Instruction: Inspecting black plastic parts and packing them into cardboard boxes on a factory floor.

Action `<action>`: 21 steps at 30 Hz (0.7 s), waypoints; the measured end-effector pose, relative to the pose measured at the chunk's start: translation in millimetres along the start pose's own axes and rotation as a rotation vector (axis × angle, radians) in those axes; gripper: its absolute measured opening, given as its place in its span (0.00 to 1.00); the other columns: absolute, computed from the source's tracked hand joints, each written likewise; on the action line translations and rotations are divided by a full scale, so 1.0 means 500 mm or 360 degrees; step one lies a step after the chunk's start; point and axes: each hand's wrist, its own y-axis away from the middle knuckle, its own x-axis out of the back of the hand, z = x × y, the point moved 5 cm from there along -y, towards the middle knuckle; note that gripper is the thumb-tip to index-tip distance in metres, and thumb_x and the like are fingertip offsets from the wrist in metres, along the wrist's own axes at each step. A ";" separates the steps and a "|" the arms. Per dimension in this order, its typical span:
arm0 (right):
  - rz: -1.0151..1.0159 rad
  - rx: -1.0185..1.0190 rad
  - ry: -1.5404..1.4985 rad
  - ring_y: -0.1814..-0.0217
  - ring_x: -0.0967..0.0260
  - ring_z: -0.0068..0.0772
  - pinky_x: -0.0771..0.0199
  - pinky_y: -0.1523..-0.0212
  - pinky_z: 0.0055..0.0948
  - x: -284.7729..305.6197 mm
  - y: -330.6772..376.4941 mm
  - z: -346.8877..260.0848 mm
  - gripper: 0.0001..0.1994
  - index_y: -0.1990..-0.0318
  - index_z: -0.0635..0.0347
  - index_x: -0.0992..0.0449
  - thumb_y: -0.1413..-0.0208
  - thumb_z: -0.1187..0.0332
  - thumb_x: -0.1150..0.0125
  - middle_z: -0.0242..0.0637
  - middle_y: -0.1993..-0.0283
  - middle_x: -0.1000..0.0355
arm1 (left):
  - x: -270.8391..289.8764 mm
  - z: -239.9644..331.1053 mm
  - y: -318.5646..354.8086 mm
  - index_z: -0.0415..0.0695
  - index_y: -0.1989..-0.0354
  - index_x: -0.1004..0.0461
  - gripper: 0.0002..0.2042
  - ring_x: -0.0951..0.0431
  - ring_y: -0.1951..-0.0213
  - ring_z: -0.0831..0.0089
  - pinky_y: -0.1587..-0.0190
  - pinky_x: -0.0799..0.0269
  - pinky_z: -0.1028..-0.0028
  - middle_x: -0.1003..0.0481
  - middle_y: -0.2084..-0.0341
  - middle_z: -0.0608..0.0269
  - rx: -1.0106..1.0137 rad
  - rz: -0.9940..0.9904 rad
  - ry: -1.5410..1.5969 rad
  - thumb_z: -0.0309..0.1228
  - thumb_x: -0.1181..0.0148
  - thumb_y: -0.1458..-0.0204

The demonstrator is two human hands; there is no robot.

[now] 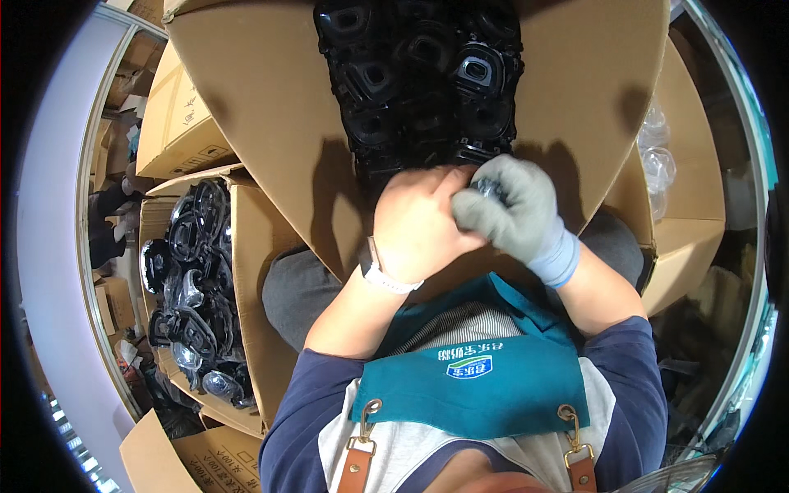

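Observation:
My bare left hand (417, 215), with a watch on its wrist, and my right hand (526, 209), in a grey glove, meet in front of me. A small dark shiny piece (488, 187) shows between the curled fingers of the right glove; its kind is not clear. The left fingers are bent in against the right hand, and whatever they grip is hidden. Just beyond both hands, black plastic parts (427, 49) with rounded rectangular openings lie close together in a large cardboard box (263, 74).
To the left, an open carton (246, 271) holds black parts, some in clear wrap. A closed carton (177, 115) stands behind it. An open carton (686, 255) on the right contains clear plastic pieces (657, 168). Open cardboard flaps (156, 452) are at the lower left.

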 end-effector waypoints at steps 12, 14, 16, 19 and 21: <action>-0.0828 -0.0480 -0.0468 0.63 0.31 0.22 0.29 0.61 0.24 0.034 -0.045 0.058 0.22 0.57 0.62 0.23 0.35 0.49 0.48 0.32 0.64 0.27 | 0.006 -0.105 0.046 0.39 0.66 0.23 0.22 0.19 0.69 0.72 0.63 0.23 0.74 0.19 0.72 0.61 0.0456 0.0148 0.1270 0.39 0.22 0.66; -0.0810 -0.0452 -0.0567 0.70 0.35 0.18 0.34 0.70 0.22 0.030 -0.032 0.051 0.20 0.61 0.61 0.23 0.35 0.51 0.47 0.28 0.71 0.31 | 0.006 -0.106 0.053 0.39 0.65 0.23 0.22 0.19 0.70 0.73 0.64 0.23 0.75 0.20 0.72 0.62 0.0471 0.0113 0.1386 0.39 0.22 0.66; -0.0784 -0.0451 -0.0569 0.73 0.36 0.17 0.36 0.74 0.21 0.029 -0.027 0.044 0.19 0.63 0.61 0.23 0.36 0.52 0.45 0.26 0.74 0.32 | 0.012 -0.098 0.054 0.40 0.66 0.24 0.22 0.20 0.70 0.75 0.64 0.24 0.75 0.20 0.73 0.64 0.0445 0.0113 0.1527 0.38 0.21 0.65; -0.0781 -0.0323 -0.0389 0.75 0.38 0.15 0.37 0.76 0.20 0.027 -0.026 0.031 0.16 0.68 0.60 0.24 0.38 0.55 0.41 0.24 0.76 0.34 | 0.016 -0.095 0.053 0.40 0.66 0.24 0.21 0.20 0.70 0.76 0.64 0.24 0.75 0.20 0.73 0.63 0.0382 0.0139 0.1583 0.37 0.22 0.65; -0.0714 -0.0429 -0.0595 0.76 0.39 0.14 0.38 0.77 0.20 0.027 -0.024 0.041 0.15 0.70 0.60 0.24 0.39 0.57 0.39 0.24 0.77 0.35 | 0.013 -0.092 0.052 0.40 0.66 0.24 0.21 0.20 0.70 0.76 0.64 0.24 0.75 0.20 0.72 0.63 0.0391 0.0138 0.1513 0.37 0.22 0.65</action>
